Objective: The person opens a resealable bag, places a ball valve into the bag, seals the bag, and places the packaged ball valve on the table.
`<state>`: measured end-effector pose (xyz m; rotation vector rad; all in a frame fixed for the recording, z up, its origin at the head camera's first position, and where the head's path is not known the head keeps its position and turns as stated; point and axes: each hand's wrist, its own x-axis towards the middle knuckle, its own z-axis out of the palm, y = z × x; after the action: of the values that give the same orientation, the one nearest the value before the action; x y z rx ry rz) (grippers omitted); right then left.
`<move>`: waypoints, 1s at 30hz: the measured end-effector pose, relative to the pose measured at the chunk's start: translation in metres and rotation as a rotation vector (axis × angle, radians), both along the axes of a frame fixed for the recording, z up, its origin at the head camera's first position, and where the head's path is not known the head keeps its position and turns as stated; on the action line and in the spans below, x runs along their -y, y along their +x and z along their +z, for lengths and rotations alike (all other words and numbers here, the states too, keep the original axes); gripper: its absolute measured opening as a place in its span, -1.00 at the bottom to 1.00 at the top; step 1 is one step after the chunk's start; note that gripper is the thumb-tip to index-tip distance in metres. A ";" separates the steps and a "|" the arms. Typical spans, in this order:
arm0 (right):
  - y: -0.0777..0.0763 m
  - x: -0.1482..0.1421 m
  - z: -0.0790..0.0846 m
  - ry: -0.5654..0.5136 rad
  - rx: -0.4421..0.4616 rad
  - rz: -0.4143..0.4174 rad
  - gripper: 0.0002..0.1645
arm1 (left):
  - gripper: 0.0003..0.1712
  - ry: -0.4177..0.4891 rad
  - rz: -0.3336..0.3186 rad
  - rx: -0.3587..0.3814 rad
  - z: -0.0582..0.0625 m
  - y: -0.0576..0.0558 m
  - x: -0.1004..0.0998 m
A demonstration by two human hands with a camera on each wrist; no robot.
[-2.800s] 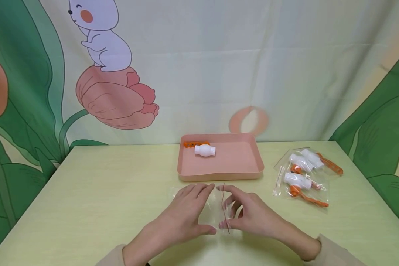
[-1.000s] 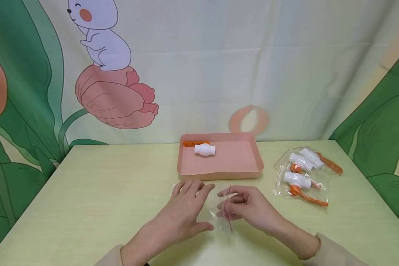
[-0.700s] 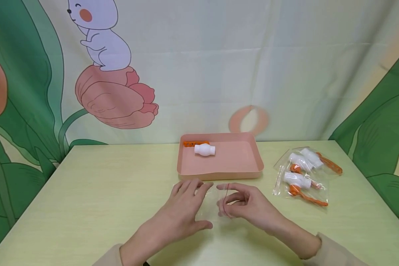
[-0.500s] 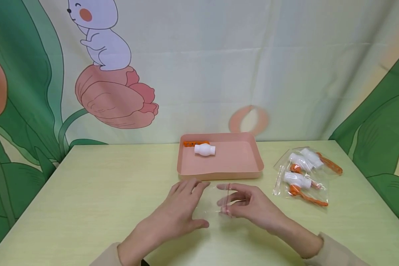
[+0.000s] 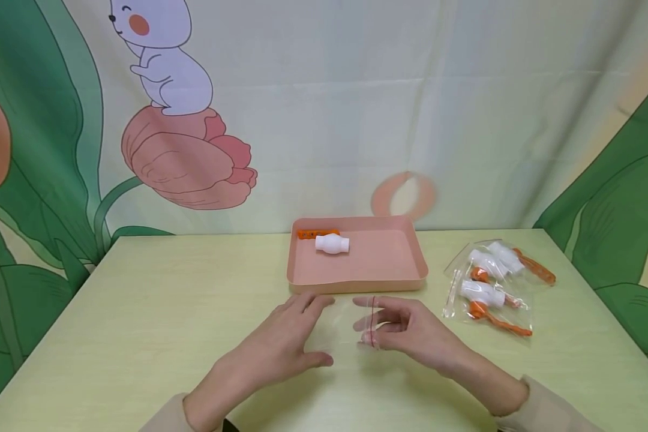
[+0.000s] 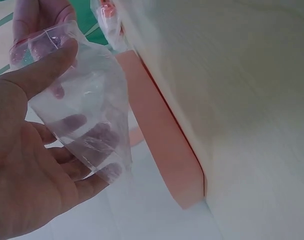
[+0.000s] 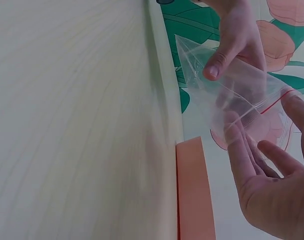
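A clear zip bag (image 5: 335, 336) with a red seal line spans the space between both hands above the table. My right hand (image 5: 405, 333) holds the mouth end, its fingertips showing through the plastic beside the seal line; in the right wrist view the red line runs by a fingertip (image 7: 292, 102). On the bag's other side is my left hand (image 5: 272, 342), thumb and fingers spread well apart in a wide curve. In the left wrist view its thumb (image 6: 56, 62) overlaps the front of the bag, and the fingers show through the film. The bag shows no contents.
Beyond the hands stands a pink tray (image 5: 378, 282) with a white ribbed plastic piece (image 5: 332, 243) and an orange strip with holes (image 5: 308, 234). At the right lie clear bags (image 5: 518, 315) of white and orange parts. A printed curtain (image 5: 324, 120) hangs behind the table.
My left hand has shifted left and slightly down, widening the gap between the hands. The right fingers have worked at the bag's mouth, and the seal line now stands straighter.
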<state>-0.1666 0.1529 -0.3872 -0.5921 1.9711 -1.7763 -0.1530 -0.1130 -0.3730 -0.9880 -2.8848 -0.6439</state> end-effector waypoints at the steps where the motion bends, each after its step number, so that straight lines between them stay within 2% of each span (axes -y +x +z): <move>1: 0.000 0.000 0.000 0.005 -0.001 0.002 -0.33 | -0.09 0.002 0.000 0.011 0.000 0.000 0.001; 5: -0.001 0.001 0.001 0.014 -0.006 0.002 -0.35 | -0.14 0.013 -0.003 0.037 0.000 0.001 0.002; 10: -0.002 0.000 0.005 0.030 -0.046 -0.008 -0.47 | -0.15 0.010 0.002 0.044 -0.001 0.001 0.004; 18: -0.010 -0.006 0.017 0.122 -0.190 -0.117 -0.75 | -0.12 0.030 0.028 0.080 -0.001 0.000 0.008; 24: -0.026 -0.008 0.020 0.188 -0.346 -0.218 -0.86 | -0.13 0.043 0.025 0.084 -0.002 0.000 0.010; 30: -0.047 -0.005 0.016 0.291 -0.454 -0.251 -0.93 | -0.13 0.038 0.026 0.095 -0.003 -0.001 0.009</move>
<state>-0.2137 0.1576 -0.3713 -0.7211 2.6576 -1.5384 -0.1535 -0.1219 -0.3760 -0.9384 -2.9485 -0.7613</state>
